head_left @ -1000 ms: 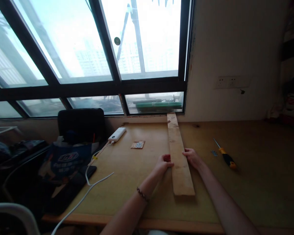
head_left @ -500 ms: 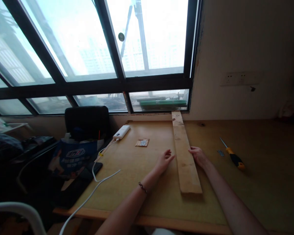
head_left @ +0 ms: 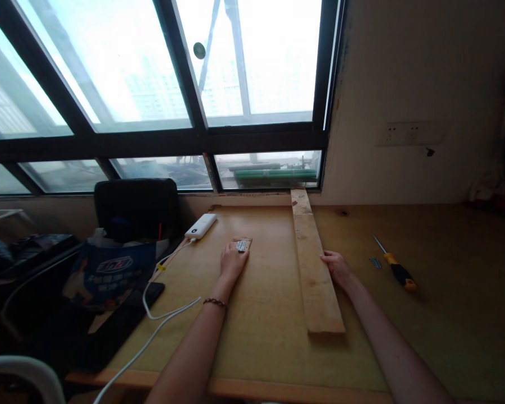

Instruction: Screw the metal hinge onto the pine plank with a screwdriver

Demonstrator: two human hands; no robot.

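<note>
Resting palm-down in the head view, the left hand (head_left: 232,262) has its fingers (head_left: 236,251) held close together and laid flat on the near half of a small hinge packet (head_left: 241,244). They press on it rather than close round it. Whether a fingertip hooks its far edge cannot be told. The right hand (head_left: 336,268) has its fingers (head_left: 326,257) loosely curled against the right long edge of the plank (head_left: 313,269), touching the wood but not clamped over it.

As things lie, little looks done. The plank lies flat with nothing fixed to its face, and the hinges appear to be still in their packet. The screwdriver (head_left: 395,269) and a few screws (head_left: 376,262) lie untouched to the right of the right fingers, apart from them.

The plank runs away from the right fingers to the wall under the window (head_left: 252,62), where its far end seems to butt against the sill. Its near end stops short of the front edge of the table (head_left: 269,320).

A band of bare tabletop separates the left fingers from the plank's left edge. Just beyond and left of the left fingers sits a power bank (head_left: 201,225). Its cable (head_left: 164,308) trails past the left wrist and off the front corner.

The table's left edge is near that hand, with a chair (head_left: 137,207) and a bag (head_left: 113,272) beyond it. Right of the screwdriver the tabletop runs on wide.
</note>
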